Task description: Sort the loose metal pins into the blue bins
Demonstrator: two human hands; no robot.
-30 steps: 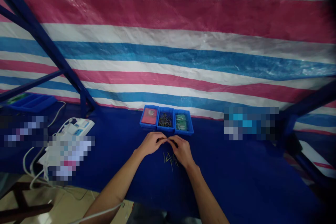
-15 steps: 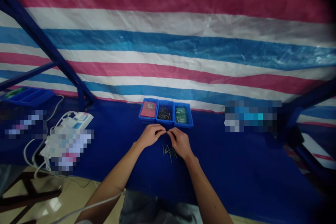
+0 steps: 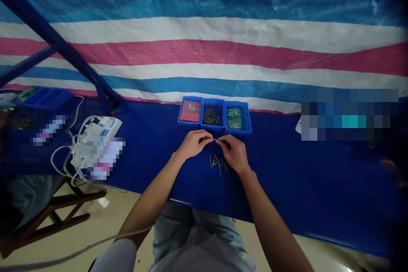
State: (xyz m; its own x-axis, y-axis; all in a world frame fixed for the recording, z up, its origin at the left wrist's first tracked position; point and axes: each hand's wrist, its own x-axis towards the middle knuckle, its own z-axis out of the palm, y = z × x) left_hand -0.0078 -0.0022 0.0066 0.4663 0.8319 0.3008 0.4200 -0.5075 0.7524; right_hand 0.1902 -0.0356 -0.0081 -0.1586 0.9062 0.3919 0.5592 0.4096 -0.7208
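Note:
My left hand (image 3: 195,143) and my right hand (image 3: 235,151) meet over the blue table, fingertips pinched close together. Between them runs a small thin pale piece (image 3: 215,140), too small to name, with both hands closed on its ends. Just below my right hand lie several slim yellowish screw-like pieces (image 3: 219,165) loose on the tabletop. Right behind my hands stands a blue bin with dark screws (image 3: 212,116). To its left, another blue bin holds a flat red packet (image 3: 190,111); to its right, a third holds green and whitish small pieces (image 3: 235,118).
A white power strip (image 3: 106,125) with tangled cables (image 3: 68,153) lies on the left of the blue table (image 3: 149,136). Farther left is a divided blue tray (image 3: 47,98). A striped sheet (image 3: 204,55) hangs behind, beside a blue metal frame (image 3: 68,53). The right end is partly blurred out.
The camera view has tilted down and shifted left, so table and bins sit higher and farther right in the picture. Both hands keep their pinch; the thin piece between them shows more clearly.

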